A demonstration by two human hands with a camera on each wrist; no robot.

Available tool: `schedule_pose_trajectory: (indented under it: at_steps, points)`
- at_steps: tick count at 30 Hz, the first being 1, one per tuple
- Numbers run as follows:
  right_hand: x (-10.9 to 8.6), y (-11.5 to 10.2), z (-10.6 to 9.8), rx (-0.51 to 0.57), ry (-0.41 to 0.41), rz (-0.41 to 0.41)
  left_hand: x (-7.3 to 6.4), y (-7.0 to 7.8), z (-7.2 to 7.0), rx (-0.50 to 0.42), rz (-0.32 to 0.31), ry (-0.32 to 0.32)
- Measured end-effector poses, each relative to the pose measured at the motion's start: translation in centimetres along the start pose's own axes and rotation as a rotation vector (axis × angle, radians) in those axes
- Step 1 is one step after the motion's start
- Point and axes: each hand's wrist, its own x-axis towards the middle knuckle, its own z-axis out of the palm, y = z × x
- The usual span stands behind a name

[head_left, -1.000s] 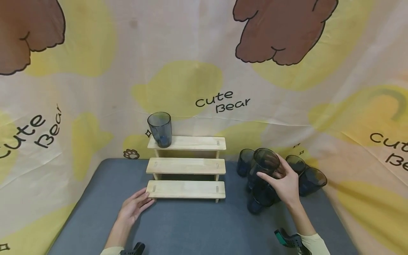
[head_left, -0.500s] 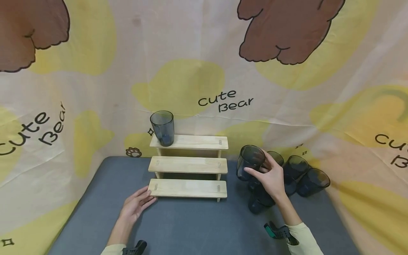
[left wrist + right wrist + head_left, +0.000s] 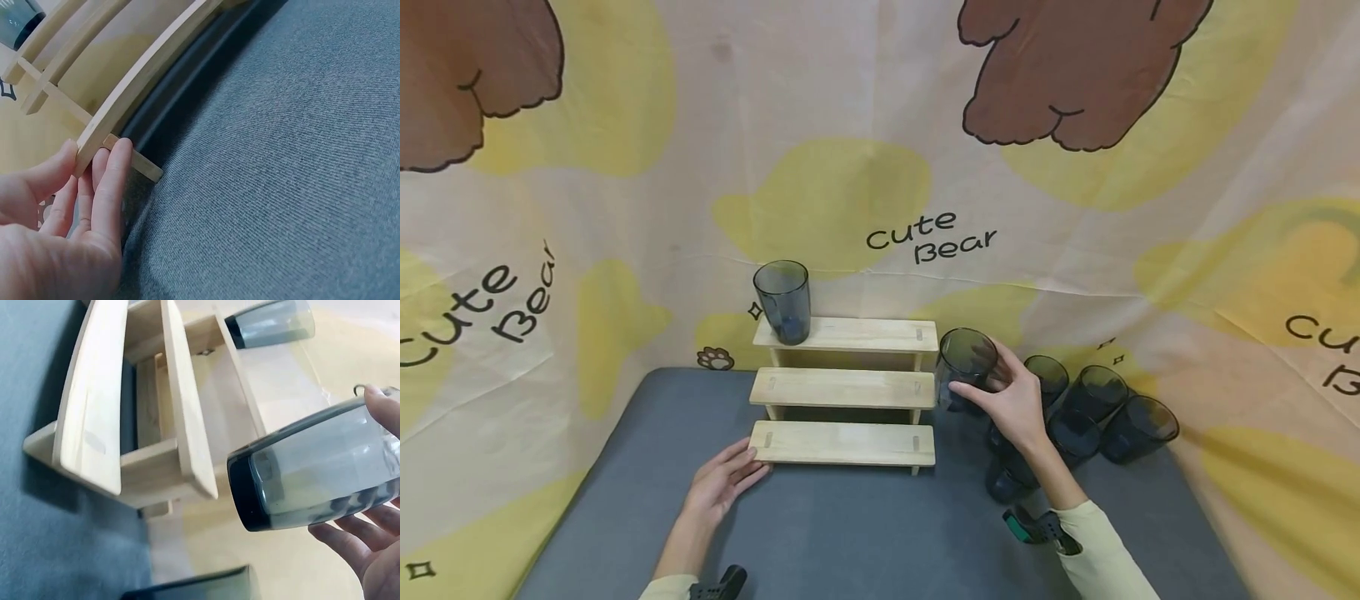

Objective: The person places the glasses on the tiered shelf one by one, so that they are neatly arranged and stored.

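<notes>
Beside the stepped pale-wood rack (image 3: 842,389), the right hand (image 3: 1018,407) grips a grey-blue glass tumbler (image 3: 962,367) between curved thumb and fingers. The left hand (image 3: 721,485) pinches the rack's front left end.

Smoky-grey glasses (image 3: 961,362); pale wooden rack (image 3: 842,390); blue-grey tabletop (image 3: 850,533); cream backdrop (image 3: 835,92), yellow blotches (image 3: 831,204), brown bears (image 3: 1082,71)

Dark glass (image 3: 961,365) | right hand (image 3: 1015,402), seemingly upright | wooden rack (image 3: 842,389) | left hand (image 3: 721,483) pinching
</notes>
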Motion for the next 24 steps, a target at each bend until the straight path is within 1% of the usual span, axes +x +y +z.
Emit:
schedule_pose_trajectory:
  at_steps: [1,3,4,7,10,14,16,22,24]
  points:
    - [0.2,-0.3,0.2,0.006,-0.002,0.002,0.0,0.0,0.0,0.001,0.000,0.001]
    - [0.7,-0.1,0.6,0.038,0.000,0.000,0.0,-0.1,0.0,0.002,0.001,0.002]
    - [0.9,-0.4,0.7,0.049,0.000,0.002,0.0,-0.1,0.0,-0.001,0.002,0.001]
    - [1.2,-2.5,1.1,0.064,-0.004,-0.002,0.1,-0.1,-0.2,-0.002,0.002,-0.003]
    - [1.5,-4.3,1.6,0.067,-0.012,-0.034,0.2,-0.1,-0.3,-0.010,0.001,0.002]
    - [2.5,-5.1,2.5,0.076,-0.013,-0.073,0.2,-0.1,-0.4,-0.012,-0.002,0.006]
    - [3.1,-4.9,3.0,0.082,-0.015,-0.081,0.2,-0.1,-0.4,-0.009,-0.001,0.006]
    - [4.7,-2.4,4.4,0.089,-0.026,-0.087,0.3,-0.2,-0.3,-0.007,0.001,0.013]
    - [4.9,-2.2,4.7,0.087,-0.030,-0.094,0.2,-0.3,-0.3,-0.007,0.000,0.012]
